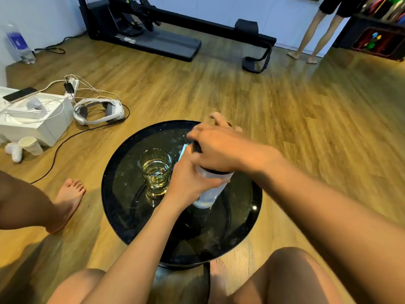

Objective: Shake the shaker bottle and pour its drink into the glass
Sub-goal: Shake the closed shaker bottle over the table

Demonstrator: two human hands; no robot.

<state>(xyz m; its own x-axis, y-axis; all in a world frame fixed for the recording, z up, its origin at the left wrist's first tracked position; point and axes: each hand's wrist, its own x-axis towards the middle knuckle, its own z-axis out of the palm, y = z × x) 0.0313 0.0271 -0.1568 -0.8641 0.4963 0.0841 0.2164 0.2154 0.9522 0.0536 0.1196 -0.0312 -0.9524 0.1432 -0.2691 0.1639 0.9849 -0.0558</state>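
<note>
A translucent white shaker bottle [211, 189] with a black lid stands upright on the round black glass table [122, 194], right of centre. My left hand [188, 178] is wrapped around its body. My right hand [215, 147] covers the black lid from above, hiding most of it; a pale blue flap pokes out at the lid's left. A clear glass [155, 170] stands just left of the bottle, holding yellowish liquid in its lower half. It does not touch my left hand.
My bare knees and feet sit around the table. On the wooden floor at left are a white box [32, 119] with a phone, a white headset [98, 110], cables, and paper cups [30, 145]. A treadmill [166, 38] and a standing person [315, 29] are beyond.
</note>
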